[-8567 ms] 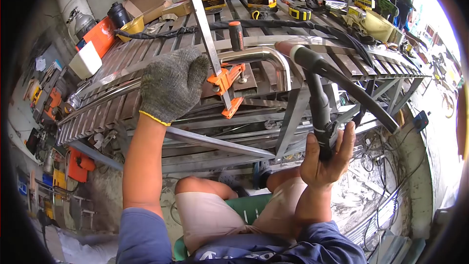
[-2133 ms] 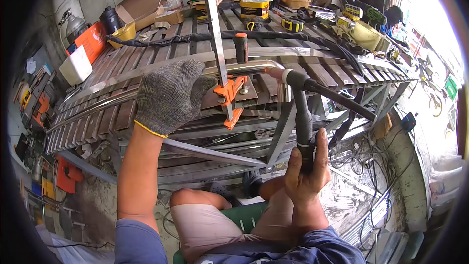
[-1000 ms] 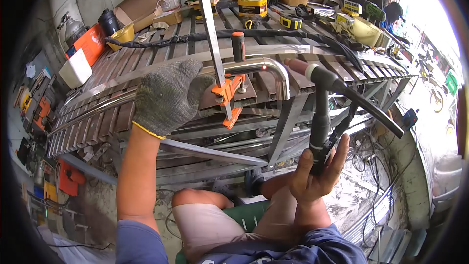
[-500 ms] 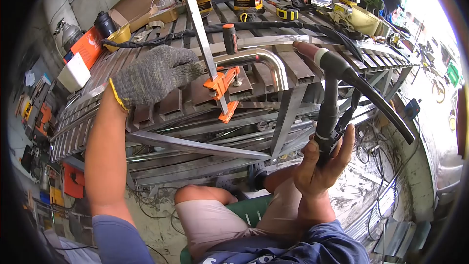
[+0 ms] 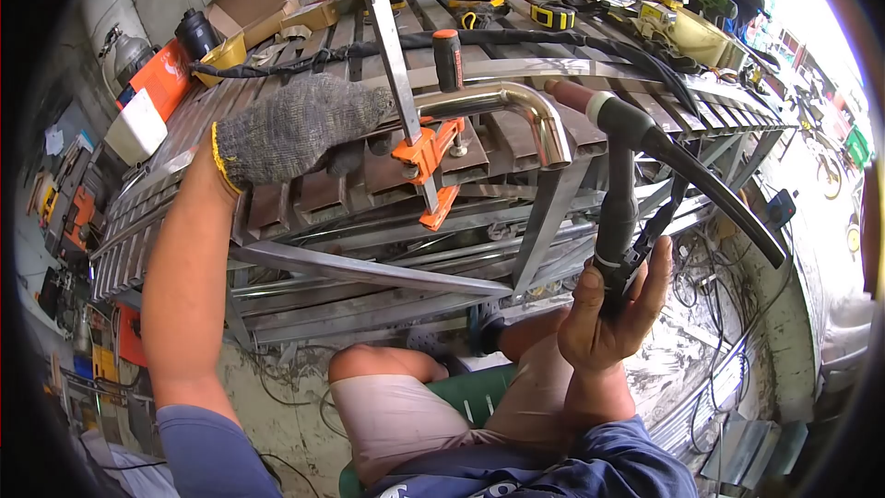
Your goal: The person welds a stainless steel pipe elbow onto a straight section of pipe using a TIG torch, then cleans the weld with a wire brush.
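Observation:
My left hand [image 5: 295, 129], in a grey knit glove with a yellow cuff edge, is closed round the straight end of a shiny bent metal pipe [image 5: 502, 100]. The pipe's far end curves down past the bench edge, its open mouth showing. An orange bar clamp [image 5: 426, 159] with an upright steel bar [image 5: 383, 28] stands beside the glove, in front of the pipe. Bare fingers of my right hand [image 5: 608, 314] hold the black handle of a TIG welding torch [image 5: 619, 194] upright. Its reddish-brown cup [image 5: 570, 95] points left, a little right of the pipe's bend.
The slatted metal bench [image 5: 277, 212] carries an orange-and-black cylinder [image 5: 448, 60], a black cable sleeve [image 5: 369, 50], a yellow tape measure [image 5: 553, 17] and cardboard boxes [image 5: 253, 5]. Metal lengths lie beneath. Loose cables [image 5: 710, 314] cover the floor at right.
The pipe has turned in my gloved hand, so its bent end swings slightly outward and shows its mouth. The glove has rolled over a little. The torch stays almost in place.

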`<state>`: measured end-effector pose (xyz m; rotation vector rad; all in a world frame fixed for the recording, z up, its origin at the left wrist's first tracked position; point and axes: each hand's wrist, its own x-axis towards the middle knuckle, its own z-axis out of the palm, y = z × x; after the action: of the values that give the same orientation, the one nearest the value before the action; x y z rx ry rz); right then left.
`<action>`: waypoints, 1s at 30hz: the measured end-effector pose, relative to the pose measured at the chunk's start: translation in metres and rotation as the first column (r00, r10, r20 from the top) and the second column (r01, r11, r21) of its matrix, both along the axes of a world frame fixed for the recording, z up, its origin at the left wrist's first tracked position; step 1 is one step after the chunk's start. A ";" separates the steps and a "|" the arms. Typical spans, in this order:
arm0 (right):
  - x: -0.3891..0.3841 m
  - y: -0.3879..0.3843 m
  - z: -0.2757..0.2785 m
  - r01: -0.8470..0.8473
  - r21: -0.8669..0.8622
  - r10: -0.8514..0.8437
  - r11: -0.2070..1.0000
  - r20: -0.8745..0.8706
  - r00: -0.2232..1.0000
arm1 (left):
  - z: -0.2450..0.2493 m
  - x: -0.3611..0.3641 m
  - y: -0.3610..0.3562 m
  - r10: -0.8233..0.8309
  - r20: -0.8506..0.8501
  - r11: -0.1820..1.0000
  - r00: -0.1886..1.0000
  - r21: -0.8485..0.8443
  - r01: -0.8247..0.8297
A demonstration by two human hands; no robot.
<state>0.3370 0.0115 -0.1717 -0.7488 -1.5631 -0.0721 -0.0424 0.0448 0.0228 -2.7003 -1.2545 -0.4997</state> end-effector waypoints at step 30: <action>0.010 0.021 -0.001 -0.037 0.077 0.043 0.996 -0.077 0.996 | -0.016 -0.002 -0.011 0.030 -0.311 0.962 0.950 0.268 0.057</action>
<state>0.3472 0.0328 -0.1724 -0.6530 -1.4916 -0.0713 -0.0443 0.0336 0.0064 -2.4350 -0.9998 -0.2136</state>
